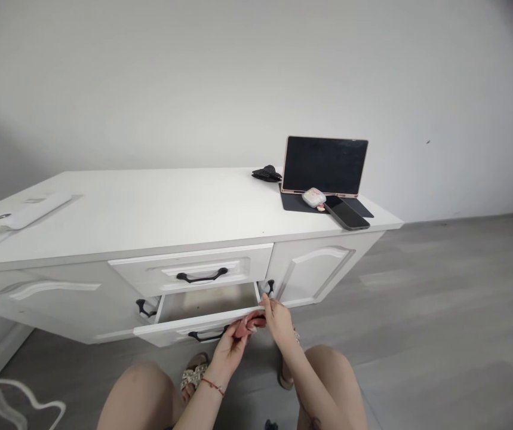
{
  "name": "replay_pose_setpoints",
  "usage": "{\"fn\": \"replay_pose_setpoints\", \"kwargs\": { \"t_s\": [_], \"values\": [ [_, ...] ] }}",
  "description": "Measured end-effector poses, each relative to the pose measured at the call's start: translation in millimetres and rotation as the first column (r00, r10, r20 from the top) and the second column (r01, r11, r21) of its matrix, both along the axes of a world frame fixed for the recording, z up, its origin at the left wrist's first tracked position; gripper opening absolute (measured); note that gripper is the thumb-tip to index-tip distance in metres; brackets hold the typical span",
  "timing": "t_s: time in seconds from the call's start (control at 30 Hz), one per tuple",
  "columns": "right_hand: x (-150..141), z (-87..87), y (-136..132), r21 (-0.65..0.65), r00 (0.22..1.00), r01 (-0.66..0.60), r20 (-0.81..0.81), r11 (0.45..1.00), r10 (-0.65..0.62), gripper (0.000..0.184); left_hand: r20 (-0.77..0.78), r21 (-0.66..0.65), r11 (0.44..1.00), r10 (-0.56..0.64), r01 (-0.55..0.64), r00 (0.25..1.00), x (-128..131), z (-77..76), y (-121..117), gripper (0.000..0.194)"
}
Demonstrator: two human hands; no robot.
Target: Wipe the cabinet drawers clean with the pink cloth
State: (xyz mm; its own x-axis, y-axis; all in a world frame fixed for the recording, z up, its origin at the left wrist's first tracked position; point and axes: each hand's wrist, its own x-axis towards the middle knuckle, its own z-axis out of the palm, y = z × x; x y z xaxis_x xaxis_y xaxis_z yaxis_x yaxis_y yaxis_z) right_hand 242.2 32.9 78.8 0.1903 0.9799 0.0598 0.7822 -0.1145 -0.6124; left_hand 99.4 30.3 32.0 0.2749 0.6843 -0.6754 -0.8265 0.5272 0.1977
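My left hand [228, 353] is closed around a folded pinkish-red soft piece, perhaps cloth [248, 323], just in front of the open lower drawer [166, 332]. My right hand [279, 321] has its fingers bent over the right end of that drawer's front, pinching its top edge. The pink piece reaches close to my right hand; whether the two touch is unclear. Pulled partway out, the drawer shows a pale bottom. Its black handle [206, 335] lies left of my left hand, which hides part of it.
On the white cabinet top [162, 203] stand a tablet [325, 166], a phone [346, 213], a small pale case [314, 197] and a black item [267, 174]. A white device with a cord [36, 210] lies left. The upper drawer [193, 266] is closed. My knees flank my arms.
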Motion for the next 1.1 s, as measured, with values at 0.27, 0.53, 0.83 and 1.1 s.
{"fn": "replay_pose_setpoints", "kwargs": {
  "t_s": [0.27,0.53,0.83,1.1],
  "values": [
    [-2.4,-5.9,0.7,0.048,0.999,0.021,-0.032,0.999,-0.019,0.06,0.036,-0.026,0.997,-0.075,0.076,0.996,-53.8,43.1,-11.3,0.043],
    [-1.2,-12.6,0.7,0.081,0.997,-0.061,0.061,0.995,0.057,0.027,-0.052,0.15,0.989,0.007,0.001,0.999,-114.5,35.6,-13.6,0.058],
    [-7.6,-2.1,-0.1,-0.003,0.983,-0.061,0.175,0.998,0.061,0.019,-0.147,0.279,0.942,0.232,-0.185,0.962,-180.4,58.3,-24.5,0.061],
    [-15.5,-10.7,7.5,0.004,0.972,0.014,0.235,1.0,-0.014,0.03,-0.386,0.077,0.962,0.271,-0.262,0.882,-221.7,73.8,-68.4,0.045]
  ]
}}
